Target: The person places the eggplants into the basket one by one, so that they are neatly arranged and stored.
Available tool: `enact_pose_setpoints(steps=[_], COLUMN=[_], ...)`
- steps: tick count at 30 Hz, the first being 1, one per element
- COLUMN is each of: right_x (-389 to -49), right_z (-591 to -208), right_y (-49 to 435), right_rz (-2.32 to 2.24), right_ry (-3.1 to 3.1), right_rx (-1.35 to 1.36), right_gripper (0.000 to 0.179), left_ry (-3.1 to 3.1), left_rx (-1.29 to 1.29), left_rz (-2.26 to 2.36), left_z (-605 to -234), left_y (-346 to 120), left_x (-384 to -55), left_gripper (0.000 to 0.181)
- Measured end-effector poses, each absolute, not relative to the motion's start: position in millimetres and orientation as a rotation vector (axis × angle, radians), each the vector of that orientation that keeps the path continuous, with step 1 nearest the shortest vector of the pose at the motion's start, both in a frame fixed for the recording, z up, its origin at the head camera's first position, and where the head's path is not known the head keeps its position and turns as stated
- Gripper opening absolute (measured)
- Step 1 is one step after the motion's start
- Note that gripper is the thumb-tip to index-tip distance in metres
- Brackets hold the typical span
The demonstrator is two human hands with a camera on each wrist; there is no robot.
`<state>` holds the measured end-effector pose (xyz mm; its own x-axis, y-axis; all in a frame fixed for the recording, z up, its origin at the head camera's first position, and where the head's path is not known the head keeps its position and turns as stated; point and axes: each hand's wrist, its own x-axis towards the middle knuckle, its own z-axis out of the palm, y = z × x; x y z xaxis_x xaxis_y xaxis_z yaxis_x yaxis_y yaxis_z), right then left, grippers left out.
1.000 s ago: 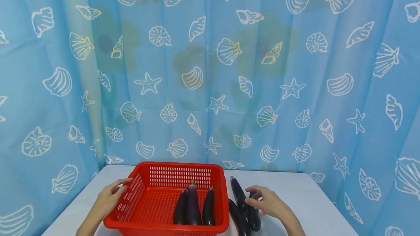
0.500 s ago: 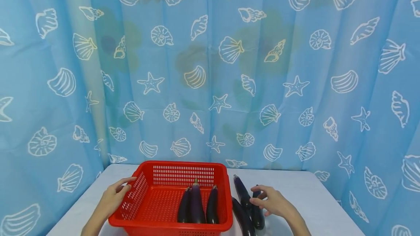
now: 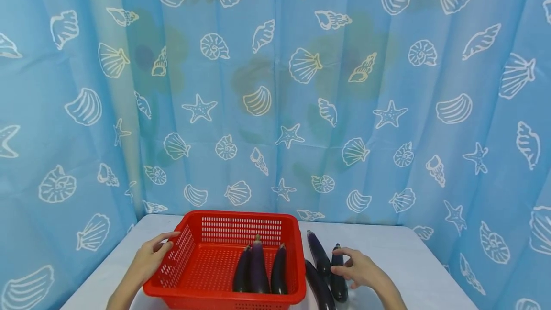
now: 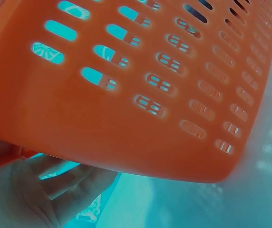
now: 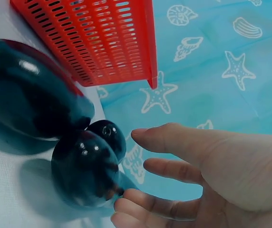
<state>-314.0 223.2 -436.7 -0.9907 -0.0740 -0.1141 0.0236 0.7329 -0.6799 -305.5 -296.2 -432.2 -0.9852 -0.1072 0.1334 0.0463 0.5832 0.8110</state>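
Observation:
A red plastic basket [image 3: 224, 295] with slotted walls stands left of centre, with three dark purple eggplants [image 3: 259, 271] lying in its right part. At its left rim is my left hand [image 3: 144, 260], fingers extended and loosely bent; in the left wrist view the fingers [image 4: 74, 187] show past the edge of the basket wall [image 4: 79, 128]. Three more eggplants [image 3: 319, 288] lie close together outside the basket on the right. My right hand [image 3: 363, 269] hovers over the rightmost eggplant [image 3: 340, 288], thumb and fingers spread. In the right wrist view its fingertips are right beside an eggplant [image 5: 83, 166].
A white-covered table [image 3: 387, 243] carries everything. Behind it and on both sides hangs a blue curtain [image 3: 275, 109] printed with white shells and starfish. The right wall of the basket [image 5: 112, 42] rises close beside the loose eggplants.
The whole head view has shifted slightly, moving the scene to the right. My right hand has drawn a little right, uncovering more of the rightmost eggplant. My left hand stays at the basket rim.

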Motion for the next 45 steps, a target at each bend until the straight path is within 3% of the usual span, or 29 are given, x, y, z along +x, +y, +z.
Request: enact_pose_setpoints(steps=[45], right_x=[-322], right_z=[-455], right_y=[229], right_rz=[-1.162], right_ry=[2.61], right_rx=[0.059], right_gripper=[0.068], left_ry=[-2.631], left_rx=[0.046], left_rz=[-1.383], left_z=[-435], left_y=[-295], left_x=[-305], left_gripper=[0.041])
